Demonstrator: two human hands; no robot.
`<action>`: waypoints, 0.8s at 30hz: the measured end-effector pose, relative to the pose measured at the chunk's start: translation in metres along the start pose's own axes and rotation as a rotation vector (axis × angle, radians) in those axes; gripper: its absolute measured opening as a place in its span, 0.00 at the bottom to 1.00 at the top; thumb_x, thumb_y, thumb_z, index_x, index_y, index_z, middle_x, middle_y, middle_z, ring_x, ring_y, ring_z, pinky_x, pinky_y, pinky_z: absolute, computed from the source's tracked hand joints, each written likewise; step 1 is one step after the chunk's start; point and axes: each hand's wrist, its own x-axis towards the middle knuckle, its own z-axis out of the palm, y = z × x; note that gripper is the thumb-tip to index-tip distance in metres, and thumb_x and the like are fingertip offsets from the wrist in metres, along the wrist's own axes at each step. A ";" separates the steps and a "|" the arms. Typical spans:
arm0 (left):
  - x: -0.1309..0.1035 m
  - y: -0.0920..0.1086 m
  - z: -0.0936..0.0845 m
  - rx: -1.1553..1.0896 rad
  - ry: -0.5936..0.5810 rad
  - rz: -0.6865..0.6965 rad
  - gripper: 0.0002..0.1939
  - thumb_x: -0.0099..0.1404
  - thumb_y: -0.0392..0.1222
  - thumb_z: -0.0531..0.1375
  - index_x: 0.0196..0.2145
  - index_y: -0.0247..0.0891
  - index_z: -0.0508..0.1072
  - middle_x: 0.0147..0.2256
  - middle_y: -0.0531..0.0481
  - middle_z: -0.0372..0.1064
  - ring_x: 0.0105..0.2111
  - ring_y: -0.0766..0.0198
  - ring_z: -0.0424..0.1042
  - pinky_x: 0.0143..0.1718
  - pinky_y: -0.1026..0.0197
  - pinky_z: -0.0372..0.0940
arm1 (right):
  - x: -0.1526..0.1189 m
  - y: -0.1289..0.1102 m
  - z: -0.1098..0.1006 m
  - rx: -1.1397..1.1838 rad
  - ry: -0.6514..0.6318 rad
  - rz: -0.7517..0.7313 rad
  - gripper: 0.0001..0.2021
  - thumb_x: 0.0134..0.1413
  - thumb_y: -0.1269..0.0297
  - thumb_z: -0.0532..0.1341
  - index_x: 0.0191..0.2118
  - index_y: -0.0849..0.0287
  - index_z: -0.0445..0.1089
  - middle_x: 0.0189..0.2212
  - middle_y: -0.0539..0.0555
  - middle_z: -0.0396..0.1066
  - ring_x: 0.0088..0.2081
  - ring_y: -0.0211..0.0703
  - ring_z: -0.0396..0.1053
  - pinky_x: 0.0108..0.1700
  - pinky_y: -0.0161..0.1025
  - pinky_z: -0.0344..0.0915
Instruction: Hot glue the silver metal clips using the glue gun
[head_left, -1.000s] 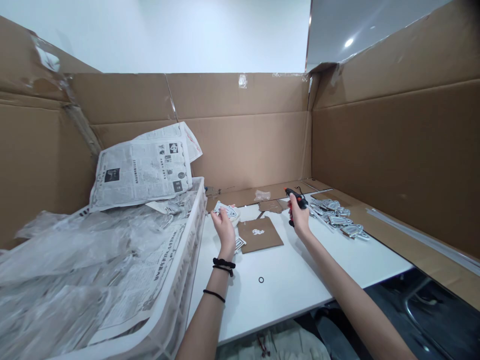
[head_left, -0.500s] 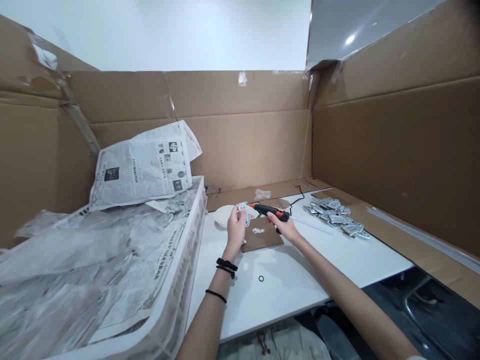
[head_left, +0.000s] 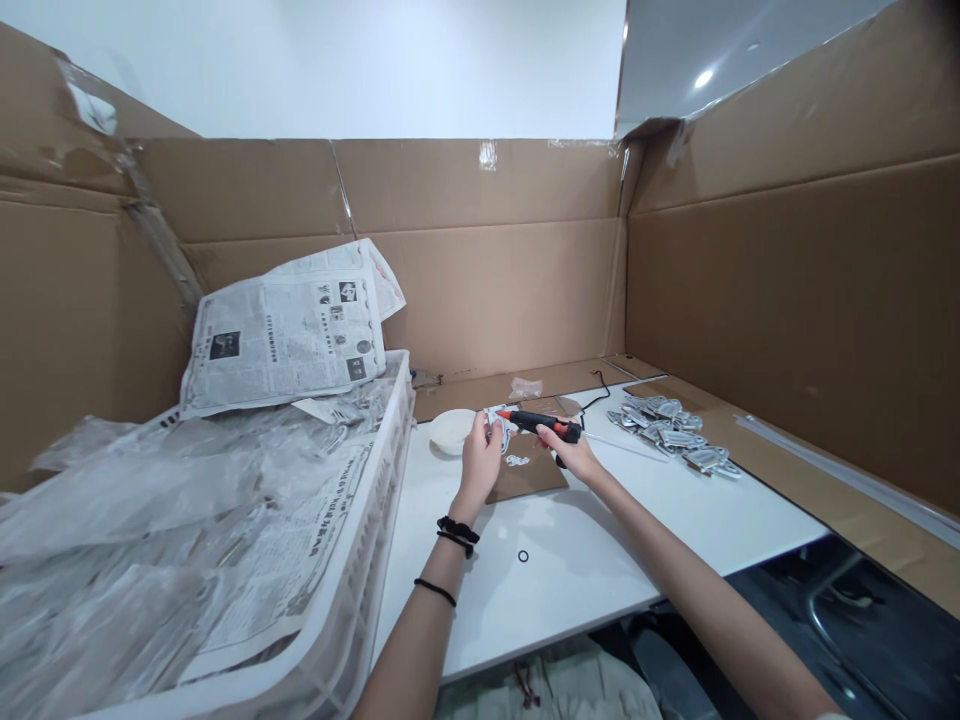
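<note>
In the centre of the frame, the left hand (head_left: 480, 465) is holding a small white piece (head_left: 492, 411) between narrowed fingers, and the right hand (head_left: 574, 452) is gripping a black and orange glue gun (head_left: 536, 422), with its fingers closed around the handle. The tip is meeting the piece, or almost meeting it; I cannot tell whether glue is coming out. The step in hand is seemingly putting glue on this piece, above the brown cardboard square (head_left: 529, 485); the next move is probably calling for a steady left hand and a gentle press on the trigger. At the middle left, a newspaper sheet (head_left: 292, 330) is showing printed columns, headings and small pictures, but the characters are appearing too small for reading. On the glue gun, no brand is showing readably.
</note>
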 end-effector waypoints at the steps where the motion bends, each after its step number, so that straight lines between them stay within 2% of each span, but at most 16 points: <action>1: 0.000 0.000 0.000 0.000 0.000 0.000 0.10 0.67 0.48 0.51 0.37 0.38 0.62 0.31 0.50 0.69 0.31 0.66 0.68 0.34 0.65 0.58 | 0.000 0.000 0.000 -0.006 0.001 -0.003 0.21 0.45 0.43 0.61 0.29 0.59 0.71 0.27 0.55 0.69 0.35 0.47 0.69 0.43 0.44 0.65; 11: -0.001 0.003 0.000 0.030 0.018 -0.001 0.10 0.67 0.48 0.51 0.37 0.38 0.61 0.32 0.50 0.69 0.31 0.66 0.68 0.33 0.65 0.58 | 0.000 -0.007 0.000 -0.002 -0.012 -0.012 0.22 0.44 0.41 0.61 0.25 0.60 0.68 0.22 0.54 0.67 0.29 0.45 0.66 0.36 0.42 0.63; 24: -0.003 0.005 0.000 0.093 0.031 0.009 0.10 0.67 0.48 0.50 0.36 0.38 0.61 0.30 0.51 0.68 0.28 0.66 0.66 0.31 0.65 0.55 | 0.000 -0.007 0.001 -0.058 0.014 0.044 0.23 0.42 0.40 0.59 0.24 0.58 0.65 0.22 0.53 0.64 0.29 0.45 0.65 0.35 0.41 0.63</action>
